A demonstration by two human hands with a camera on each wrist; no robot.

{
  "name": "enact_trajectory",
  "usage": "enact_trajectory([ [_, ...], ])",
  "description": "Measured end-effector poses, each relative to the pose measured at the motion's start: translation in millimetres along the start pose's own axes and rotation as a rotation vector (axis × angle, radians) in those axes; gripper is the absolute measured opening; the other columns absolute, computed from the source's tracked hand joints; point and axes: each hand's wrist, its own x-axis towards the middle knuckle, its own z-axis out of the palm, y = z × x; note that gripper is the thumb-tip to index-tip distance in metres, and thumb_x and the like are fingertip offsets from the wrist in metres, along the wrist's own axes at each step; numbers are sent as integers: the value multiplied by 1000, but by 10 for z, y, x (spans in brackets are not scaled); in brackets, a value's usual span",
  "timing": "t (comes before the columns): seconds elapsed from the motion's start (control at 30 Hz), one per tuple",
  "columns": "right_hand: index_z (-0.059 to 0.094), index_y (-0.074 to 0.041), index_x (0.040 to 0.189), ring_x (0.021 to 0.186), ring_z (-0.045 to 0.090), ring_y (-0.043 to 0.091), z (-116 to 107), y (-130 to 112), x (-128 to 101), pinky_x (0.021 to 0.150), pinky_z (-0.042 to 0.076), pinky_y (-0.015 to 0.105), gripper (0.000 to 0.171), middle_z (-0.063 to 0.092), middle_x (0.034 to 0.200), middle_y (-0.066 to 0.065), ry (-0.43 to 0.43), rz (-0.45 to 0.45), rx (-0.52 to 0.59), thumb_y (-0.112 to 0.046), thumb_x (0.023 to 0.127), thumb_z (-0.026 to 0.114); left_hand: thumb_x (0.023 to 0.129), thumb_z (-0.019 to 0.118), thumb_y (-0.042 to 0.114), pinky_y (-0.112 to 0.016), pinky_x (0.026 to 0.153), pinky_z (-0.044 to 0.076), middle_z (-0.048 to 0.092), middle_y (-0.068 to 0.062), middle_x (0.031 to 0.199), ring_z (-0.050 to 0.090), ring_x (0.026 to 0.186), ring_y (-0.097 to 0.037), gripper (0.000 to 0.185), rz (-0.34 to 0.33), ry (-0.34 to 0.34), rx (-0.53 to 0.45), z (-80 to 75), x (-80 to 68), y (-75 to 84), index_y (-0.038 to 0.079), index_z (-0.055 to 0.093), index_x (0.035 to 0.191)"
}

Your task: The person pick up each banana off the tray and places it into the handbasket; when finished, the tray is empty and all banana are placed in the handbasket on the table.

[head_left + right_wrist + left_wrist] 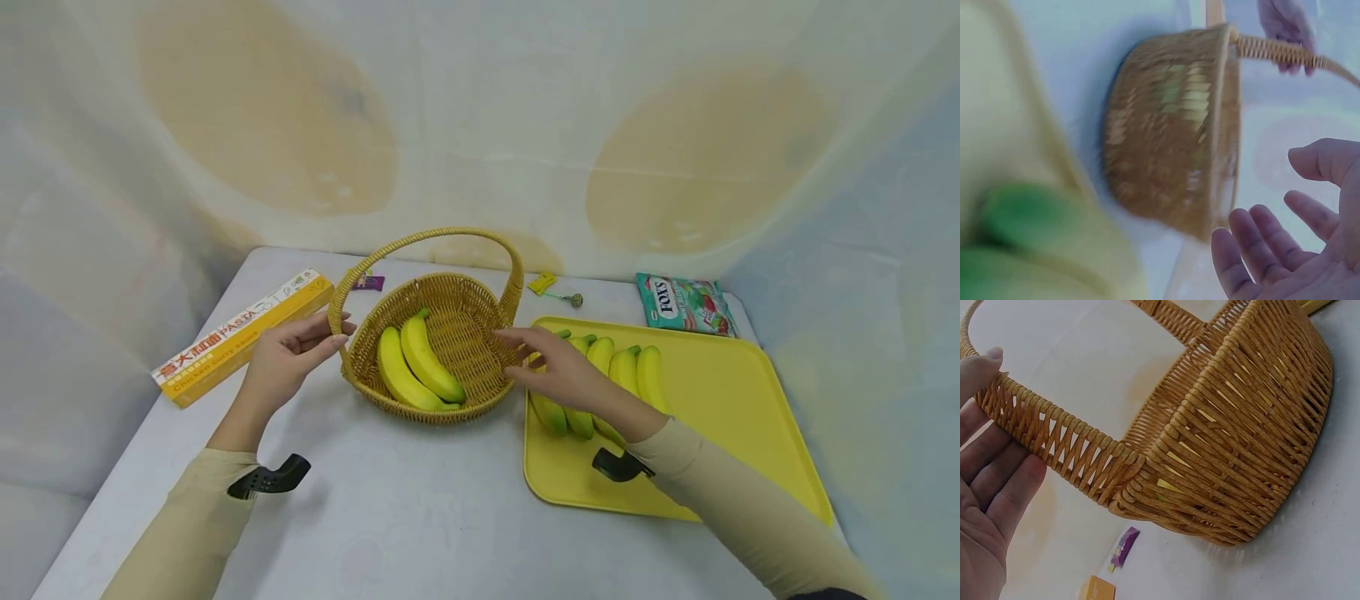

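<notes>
A wicker basket (480, 325) with a tall arched handle (442, 233) stands on the white table. Two bananas, one on the left (395, 371) and one beside it (427, 358), lie inside toward its left. My left hand (281, 358) pinches the left foot of the handle, thumb on one side and fingers on the other, as the left wrist view shows on the woven band (1066, 431). Nothing is in my right hand (558, 367); its spread, relaxed fingers (1260, 240) reach right to the basket's right rim (1216, 156).
Right of the basket lies a yellow tray (727, 425) with several bananas (651, 375) in a row, partly hidden by my right arm. A pasta box (247, 333) lies left. Behind are a purple packet (369, 283), a yellow wrapper (542, 283), a lollipop (575, 300) and a Fox's bag (686, 306).
</notes>
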Motion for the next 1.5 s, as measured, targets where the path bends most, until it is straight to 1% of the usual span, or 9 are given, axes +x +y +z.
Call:
enact_trajectory([
  [0.23, 49, -12, 151, 116, 60, 34, -216, 361, -431, 96, 52, 53, 51, 57, 136, 17, 79, 119, -53, -20, 102, 64, 98, 70, 21, -17, 92, 54, 74, -2, 117, 69, 108, -7, 40, -1, 6, -15, -21, -33, -14, 4, 66, 134],
  [0.4, 46, -8, 151, 119, 57, 39, -388, 637, -780, 98, 48, 59, 53, 57, 135, 22, 159, 217, -98, -22, 103, 63, 98, 71, 23, -17, 92, 54, 74, -3, 118, 69, 109, -6, 41, 2, 1, -3, -11, -22, -1, 5, 66, 135],
  [0.57, 43, -3, 152, 124, 50, 46, -546, 840, -1069, 100, 44, 64, 56, 47, 141, 28, 207, 320, -145, -22, 103, 62, 98, 71, 22, -17, 92, 54, 74, -1, 117, 69, 109, -6, 41, -1, 8, -10, 4, -9, 11, 3, 66, 134],
  [0.7, 37, 1, 154, 124, 48, 52, -617, 990, -1222, 96, 48, 63, 63, 40, 143, 33, 182, 420, -145, -24, 102, 63, 98, 71, 21, -17, 92, 53, 74, -2, 117, 69, 109, -6, 42, -2, 4, -19, 7, -7, 17, 2, 65, 135],
  [0.87, 27, 0, 158, 121, 54, 54, -632, 1161, -1323, 90, 54, 60, 78, 45, 139, 37, 77, 521, -164, -36, 101, 65, 98, 71, 22, -17, 92, 53, 74, -3, 118, 69, 109, -6, 42, -2, -2, -12, 7, -10, 22, 3, 65, 135],
  [0.97, 24, -2, 160, 120, 56, 52, -629, 1204, -1350, 90, 54, 59, 82, 49, 136, 37, 49, 538, -180, -39, 100, 66, 98, 71, 23, -17, 92, 53, 74, -3, 118, 69, 109, -6, 42, -4, -2, -8, 7, -11, 21, 4, 65, 135],
  [1.17, 25, -5, 161, 116, 59, 50, -645, 1173, -1370, 86, 57, 55, 79, 51, 136, 36, 79, 517, -189, -38, 101, 64, 98, 70, 22, -16, 93, 52, 74, -2, 118, 68, 110, -6, 42, -5, -8, -14, 6, -10, 11, 4, 65, 136],
  [1.4, 27, -7, 161, 113, 61, 47, -699, 992, -1357, 77, 59, 47, 75, 52, 137, 34, 116, 457, -187, -35, 102, 64, 98, 70, 20, -17, 93, 53, 74, 0, 117, 69, 110, -7, 41, 3, -6, -33, 3, -9, 2, 3, 65, 135],
  [1.5, 30, -8, 160, 111, 62, 45, -711, 901, -1335, 76, 59, 45, 73, 54, 136, 33, 119, 429, -198, -36, 101, 64, 98, 71, 19, -18, 93, 53, 74, -1, 116, 69, 109, -7, 42, 5, -4, -49, 3, -9, 9, 2, 65, 135],
])
